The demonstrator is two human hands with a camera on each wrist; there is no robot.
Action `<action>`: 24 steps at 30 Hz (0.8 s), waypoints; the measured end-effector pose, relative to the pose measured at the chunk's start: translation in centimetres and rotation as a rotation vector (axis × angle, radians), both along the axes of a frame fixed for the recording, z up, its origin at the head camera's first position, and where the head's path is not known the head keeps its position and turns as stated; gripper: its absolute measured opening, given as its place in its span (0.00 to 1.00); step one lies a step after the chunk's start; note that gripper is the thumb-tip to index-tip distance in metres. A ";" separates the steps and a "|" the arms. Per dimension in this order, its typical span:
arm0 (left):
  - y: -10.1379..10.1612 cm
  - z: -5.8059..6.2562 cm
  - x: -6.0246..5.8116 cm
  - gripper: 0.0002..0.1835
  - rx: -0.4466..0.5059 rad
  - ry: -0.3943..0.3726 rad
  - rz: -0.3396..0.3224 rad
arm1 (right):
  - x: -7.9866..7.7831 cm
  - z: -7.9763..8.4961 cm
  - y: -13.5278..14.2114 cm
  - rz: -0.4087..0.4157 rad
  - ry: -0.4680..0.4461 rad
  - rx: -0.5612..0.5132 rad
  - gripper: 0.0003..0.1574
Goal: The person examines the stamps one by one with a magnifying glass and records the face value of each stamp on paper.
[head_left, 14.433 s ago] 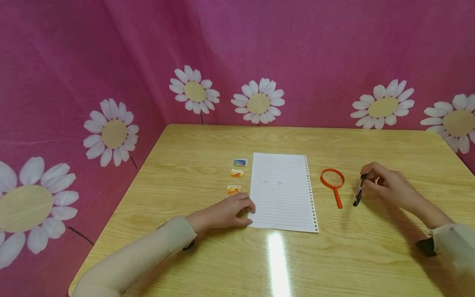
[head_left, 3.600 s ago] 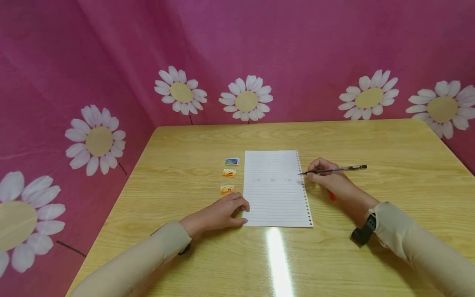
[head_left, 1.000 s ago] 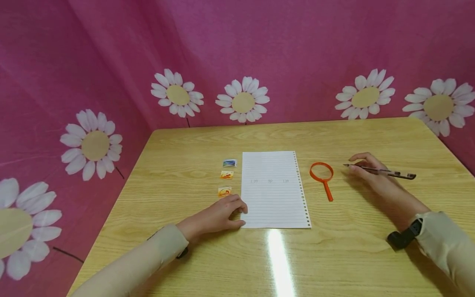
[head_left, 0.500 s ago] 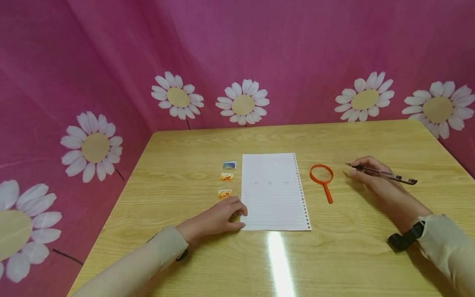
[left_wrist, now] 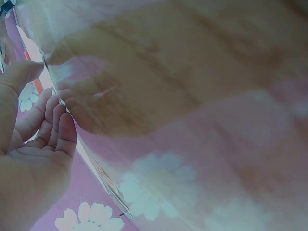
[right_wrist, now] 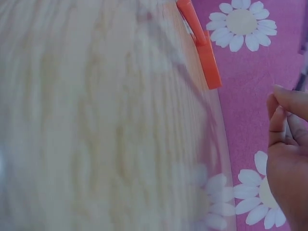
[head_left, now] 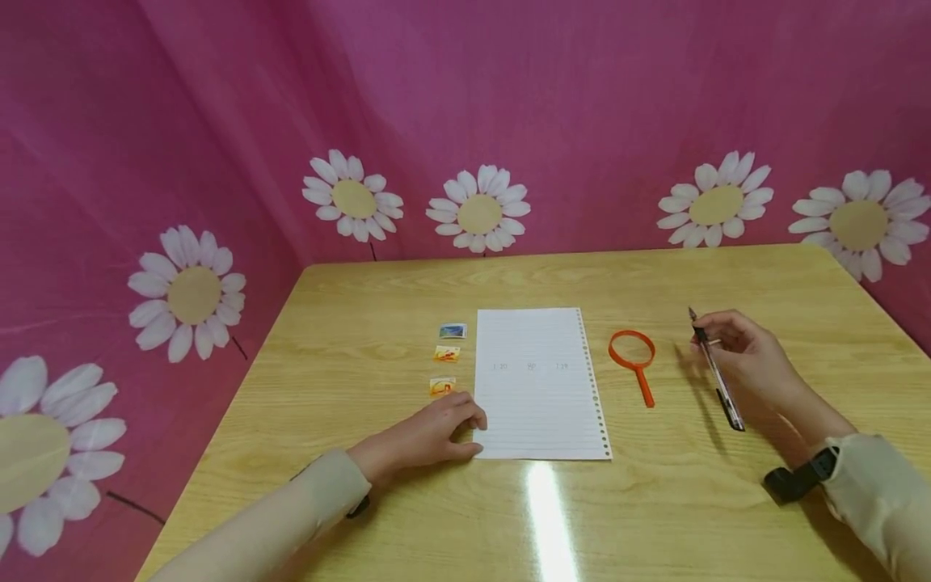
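Note:
My right hand (head_left: 752,356) pinches a pen (head_left: 716,376) between thumb and fingers, to the right of the magnifying glass. The pen's tip points up and away from me, and its lower end slants toward the front. In the right wrist view, the curled fingers (right_wrist: 284,120) show at the right edge. My left hand (head_left: 429,428) rests at the lower left edge of a lined sheet of paper (head_left: 538,412), thumb and fingertips on its margin. Three short handwritten numbers run across the sheet's middle.
Left of the sheet lie three small stamp-like pictures in a column: a blue one (head_left: 453,331), a yellow-orange one (head_left: 447,354) and another yellow-orange one (head_left: 442,387). An orange-red magnifying glass (head_left: 645,390) lies right of the sheet. A pink flowered curtain (head_left: 582,121) borders the wooden table (head_left: 655,501).
Over the last second the pen has swung in my right hand, from pointing left to tip up and away. Earlier, that hand was at the sheet, where a third number has appeared. The left hand stays put.

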State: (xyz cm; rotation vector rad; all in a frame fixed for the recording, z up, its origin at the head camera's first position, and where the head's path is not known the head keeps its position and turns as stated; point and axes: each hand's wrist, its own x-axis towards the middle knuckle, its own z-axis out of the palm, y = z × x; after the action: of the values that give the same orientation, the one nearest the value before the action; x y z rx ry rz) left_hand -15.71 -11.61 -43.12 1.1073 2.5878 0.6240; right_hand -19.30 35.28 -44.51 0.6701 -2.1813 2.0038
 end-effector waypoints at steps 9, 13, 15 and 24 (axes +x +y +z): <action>-0.1 0.0 -0.1 0.12 0.008 0.022 -0.005 | 0.2 0.8 0.5 -0.006 0.010 0.056 0.16; -0.1 0.0 -0.2 0.12 0.007 0.024 -0.008 | 0.1 1.0 0.4 -0.097 0.017 0.189 0.13; -0.1 0.0 -0.2 0.12 0.004 0.025 -0.006 | 0.1 1.0 0.2 -0.144 0.022 0.281 0.12; 0.0 -0.1 0.1 0.12 -0.007 0.014 -0.003 | -1.1 0.7 -0.3 -0.206 0.054 0.615 0.07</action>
State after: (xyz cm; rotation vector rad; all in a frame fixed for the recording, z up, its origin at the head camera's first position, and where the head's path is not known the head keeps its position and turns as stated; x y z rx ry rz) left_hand -15.63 -11.57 -43.19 1.1168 2.5979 0.6087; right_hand -20.38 34.95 -43.81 0.5104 -2.7087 1.1937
